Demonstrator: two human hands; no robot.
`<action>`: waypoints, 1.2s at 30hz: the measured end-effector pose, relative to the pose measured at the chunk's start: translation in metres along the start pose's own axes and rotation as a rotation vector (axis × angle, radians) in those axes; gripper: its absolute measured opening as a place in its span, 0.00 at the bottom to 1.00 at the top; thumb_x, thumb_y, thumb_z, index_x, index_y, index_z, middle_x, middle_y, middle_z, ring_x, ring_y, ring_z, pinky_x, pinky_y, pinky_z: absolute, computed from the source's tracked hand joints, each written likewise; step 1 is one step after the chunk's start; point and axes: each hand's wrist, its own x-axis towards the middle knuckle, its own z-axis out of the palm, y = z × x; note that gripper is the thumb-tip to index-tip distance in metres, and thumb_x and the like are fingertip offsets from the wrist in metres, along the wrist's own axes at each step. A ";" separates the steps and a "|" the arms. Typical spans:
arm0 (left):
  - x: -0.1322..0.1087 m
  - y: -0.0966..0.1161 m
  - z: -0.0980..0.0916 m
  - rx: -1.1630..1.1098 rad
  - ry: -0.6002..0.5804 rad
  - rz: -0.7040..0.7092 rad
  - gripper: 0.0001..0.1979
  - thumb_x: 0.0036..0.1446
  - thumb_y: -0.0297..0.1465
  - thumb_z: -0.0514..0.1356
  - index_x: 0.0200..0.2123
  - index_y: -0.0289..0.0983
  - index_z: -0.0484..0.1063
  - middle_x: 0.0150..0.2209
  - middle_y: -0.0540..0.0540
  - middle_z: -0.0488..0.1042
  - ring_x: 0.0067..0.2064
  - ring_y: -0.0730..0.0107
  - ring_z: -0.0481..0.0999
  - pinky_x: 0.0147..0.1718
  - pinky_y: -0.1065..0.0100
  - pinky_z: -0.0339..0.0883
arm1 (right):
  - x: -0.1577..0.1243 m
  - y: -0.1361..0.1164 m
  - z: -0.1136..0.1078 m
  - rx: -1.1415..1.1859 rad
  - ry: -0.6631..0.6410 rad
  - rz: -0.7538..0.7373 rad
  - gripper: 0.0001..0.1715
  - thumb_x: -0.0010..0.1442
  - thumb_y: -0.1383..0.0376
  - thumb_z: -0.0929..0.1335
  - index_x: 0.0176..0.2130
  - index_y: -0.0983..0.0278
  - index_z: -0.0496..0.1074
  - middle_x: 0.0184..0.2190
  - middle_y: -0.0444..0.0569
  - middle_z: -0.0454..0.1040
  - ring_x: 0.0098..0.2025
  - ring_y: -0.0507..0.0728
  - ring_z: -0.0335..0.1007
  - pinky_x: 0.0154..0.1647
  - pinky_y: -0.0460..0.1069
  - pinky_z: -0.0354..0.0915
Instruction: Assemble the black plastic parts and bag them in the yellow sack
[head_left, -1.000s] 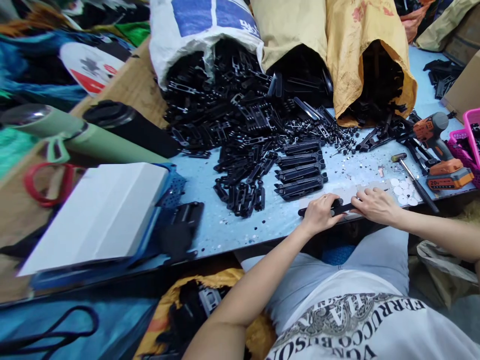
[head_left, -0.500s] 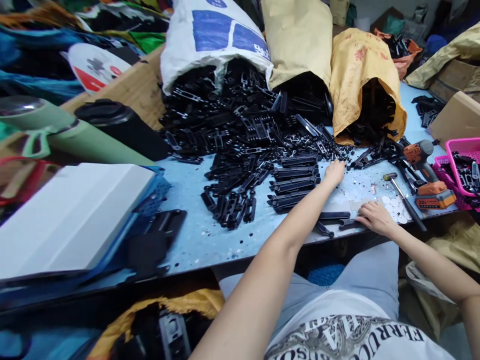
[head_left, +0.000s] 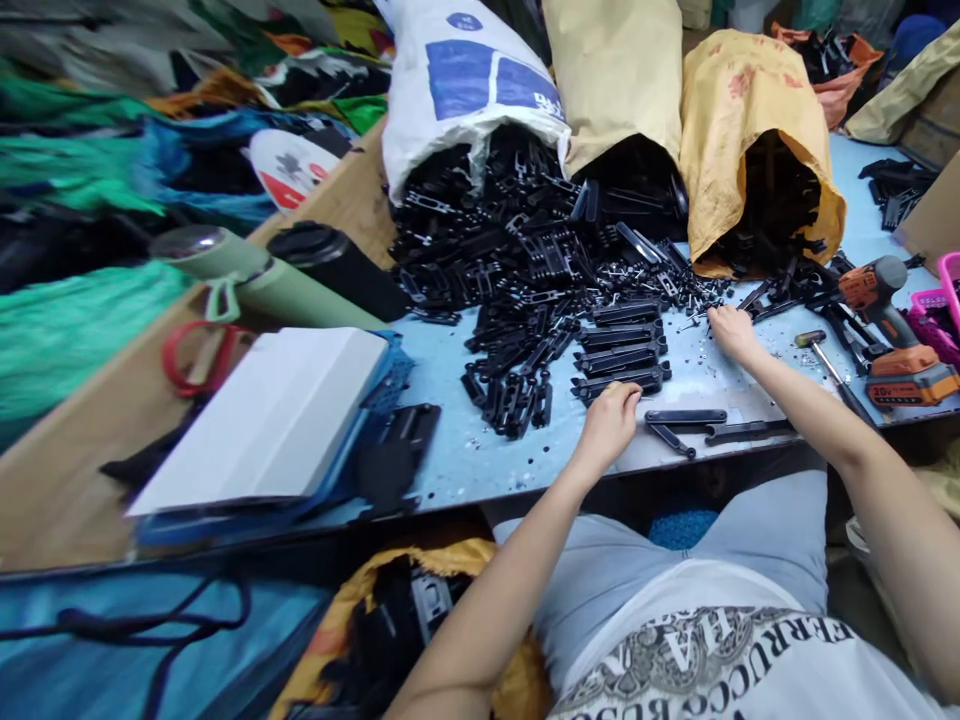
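My left hand is pinched closed above the table, just in front of a row of stacked black folding arms. Whatever is between its fingertips is too small to make out. My right hand reaches to the edge of a scatter of small metal screws and pins, fingers drawn together; what they hold is hidden. Near the front edge lie a hinged pair of black bars and an open-ended black piece, both untouched. Shorter black linkage parts are gathered left of the row.
Black parts spill from a white sack, a beige sack and a yellow sack. A hammer, a cordless drill and a pink basket are at right. A white box and a green bottle stand left.
My left hand has drawn back from the screws toward the front of the stacked arms. My right hand has moved from the front edge up to the screws. The view has swung left.
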 end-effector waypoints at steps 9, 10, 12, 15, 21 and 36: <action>-0.014 0.015 0.003 0.341 -0.189 0.145 0.12 0.59 0.21 0.47 0.36 0.33 0.70 0.35 0.41 0.70 0.38 0.64 0.71 0.40 0.65 0.65 | -0.031 0.014 0.001 0.020 -0.041 0.036 0.16 0.63 0.72 0.55 0.47 0.68 0.65 0.43 0.58 0.69 0.42 0.59 0.66 0.40 0.50 0.59; -0.013 0.016 0.005 0.360 -0.202 0.167 0.12 0.59 0.21 0.48 0.35 0.34 0.70 0.35 0.41 0.71 0.38 0.64 0.71 0.40 0.65 0.65 | -0.036 0.015 -0.001 0.034 -0.034 0.045 0.16 0.63 0.72 0.56 0.49 0.68 0.64 0.43 0.58 0.69 0.41 0.59 0.67 0.39 0.50 0.59; -0.014 0.012 0.013 0.362 -0.161 0.191 0.11 0.60 0.23 0.49 0.36 0.34 0.71 0.34 0.42 0.72 0.37 0.65 0.72 0.38 0.65 0.66 | -0.045 0.017 -0.006 0.121 0.009 0.051 0.15 0.63 0.69 0.58 0.48 0.68 0.65 0.43 0.57 0.69 0.40 0.58 0.67 0.39 0.49 0.60; -0.022 0.001 0.029 0.339 -0.010 0.232 0.13 0.63 0.28 0.47 0.42 0.33 0.70 0.32 0.41 0.73 0.35 0.64 0.72 0.36 0.63 0.67 | -0.064 0.021 -0.020 0.395 0.134 -0.012 0.12 0.61 0.65 0.62 0.41 0.67 0.71 0.41 0.56 0.71 0.41 0.58 0.67 0.41 0.49 0.61; -0.029 -0.010 0.046 0.322 0.080 0.312 0.16 0.64 0.28 0.45 0.46 0.30 0.69 0.31 0.39 0.74 0.34 0.63 0.73 0.35 0.61 0.67 | -0.112 0.014 -0.057 0.811 -0.221 -0.134 0.14 0.57 0.58 0.66 0.34 0.66 0.76 0.28 0.48 0.76 0.28 0.53 0.69 0.31 0.46 0.62; -0.022 0.015 0.040 0.212 0.047 0.447 0.14 0.59 0.33 0.53 0.48 0.35 0.68 0.46 0.37 0.72 0.52 0.55 0.67 0.51 0.52 0.58 | -0.159 -0.016 -0.006 0.359 0.164 -0.441 0.14 0.65 0.61 0.60 0.41 0.66 0.71 0.35 0.54 0.74 0.38 0.56 0.70 0.38 0.49 0.63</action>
